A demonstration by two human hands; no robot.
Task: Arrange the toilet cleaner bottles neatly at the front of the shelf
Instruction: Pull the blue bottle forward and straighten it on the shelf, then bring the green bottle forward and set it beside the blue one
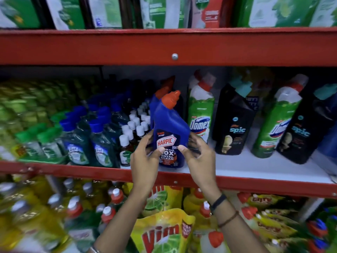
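Note:
A blue Harpic toilet cleaner bottle (170, 125) with an orange cap stands upright at the front edge of the white middle shelf (255, 167). My left hand (145, 157) wraps its left side, thumb on the label. My right hand (197, 154) holds its right side, thumb on the front. A second blue Harpic bottle (161, 92) stands right behind it, mostly hidden. To the right stand a green Domex bottle (200, 114), a black Spic bottle (235, 125), another Domex bottle (277, 121) and another Spic bottle (302, 132), set further back.
Left of the Harpic, small white-capped bottles (133, 128) and blue- and green-capped floor cleaner bottles (85, 136) crowd the shelf. A red shelf rail (182, 48) runs overhead. Below are yellow dishwash bottles and a Vim pouch (164, 232).

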